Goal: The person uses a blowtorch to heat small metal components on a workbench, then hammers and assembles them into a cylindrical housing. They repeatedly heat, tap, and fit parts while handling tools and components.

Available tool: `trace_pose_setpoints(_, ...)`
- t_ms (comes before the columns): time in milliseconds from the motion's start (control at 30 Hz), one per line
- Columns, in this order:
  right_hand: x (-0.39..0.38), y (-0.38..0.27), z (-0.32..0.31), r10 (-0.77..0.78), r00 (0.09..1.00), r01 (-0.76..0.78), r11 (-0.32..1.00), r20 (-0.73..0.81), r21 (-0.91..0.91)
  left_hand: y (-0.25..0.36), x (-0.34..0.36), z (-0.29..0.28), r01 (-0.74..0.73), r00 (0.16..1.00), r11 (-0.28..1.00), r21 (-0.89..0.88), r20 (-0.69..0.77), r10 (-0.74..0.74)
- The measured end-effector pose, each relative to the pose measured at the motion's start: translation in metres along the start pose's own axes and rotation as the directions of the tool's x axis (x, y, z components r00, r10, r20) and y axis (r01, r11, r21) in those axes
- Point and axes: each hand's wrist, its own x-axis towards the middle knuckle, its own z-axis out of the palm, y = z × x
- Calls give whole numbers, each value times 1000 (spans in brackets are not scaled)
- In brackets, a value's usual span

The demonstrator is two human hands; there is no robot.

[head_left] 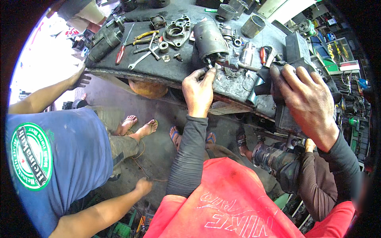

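Observation:
My left hand (198, 89) pinches a small metal piece (212, 66) at the lower end of a steel cylindrical housing (208, 37) on the bench. My right hand (299, 95) is closed on a dark tool (248, 68), whose long bar reaches leftward to that same end; its handle is mostly hidden by my fingers and dark material. Around the housing are a cast flanged part (176, 33), small gear parts (227, 32) and a silver cylinder (248, 53). A red-handled screwdriver (262, 55) lies right of them.
The dark bench (119, 71) also holds a starter motor (105, 39), wrenches (139, 59), pliers (147, 35) and a metal sleeve (253, 27). A co-worker in blue (91, 150) stands at left; another (317, 182) is low at right. Shelves of parts (339, 53) line the right.

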Motion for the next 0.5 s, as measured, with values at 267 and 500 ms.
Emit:
trace_pose_setpoints(267,-2,-2,6,29,992,-26,999,-124,23,-4,-1,2,46,998,998,45,50,-49)
trace_pose_setpoints(500,-22,-3,2,136,986,-128,988,-94,84,-9,-17,7,41,999,992,121,24,-44)
